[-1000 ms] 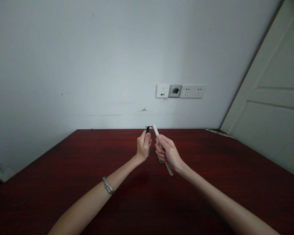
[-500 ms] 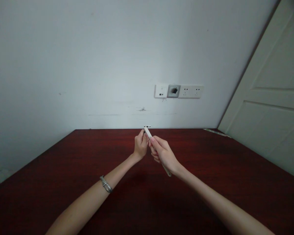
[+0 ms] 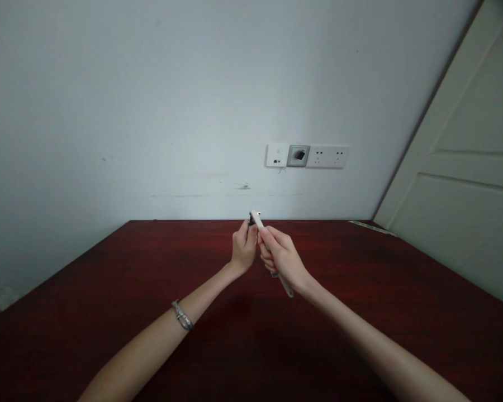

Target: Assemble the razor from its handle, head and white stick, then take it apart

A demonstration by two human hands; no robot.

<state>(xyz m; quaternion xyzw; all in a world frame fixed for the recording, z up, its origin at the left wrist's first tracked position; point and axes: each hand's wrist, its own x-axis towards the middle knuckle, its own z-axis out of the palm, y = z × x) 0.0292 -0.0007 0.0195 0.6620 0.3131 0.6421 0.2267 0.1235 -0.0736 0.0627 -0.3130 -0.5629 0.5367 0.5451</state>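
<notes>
My right hand [image 3: 284, 258] is closed round a slim off-white tool with a long handle [image 3: 257, 219]. Its far end points up toward the wall, and its rounded tail, with a hole, sticks out below my palm. I cannot make out what kind of tool it is. My left hand [image 3: 243, 250], with a silvery bracelet on the wrist, pinches a small dark thing [image 3: 251, 220] with light spots. The tool's far end lies against or just in front of this thing. Fingers hide most of it. Both hands are close together above the table.
The dark red wooden table [image 3: 184, 262] reaches back to a pale wall. On the wall sit a row of socket plates [image 3: 327, 157] and a grey-framed plate [image 3: 298, 156]. A thin pale strip [image 3: 371, 227] lies at the back right, near a white panelled door [image 3: 465, 184].
The tool's far end has moved slightly up and to the right, and more of the dark thing shows. Both hands have shifted a little to the right.
</notes>
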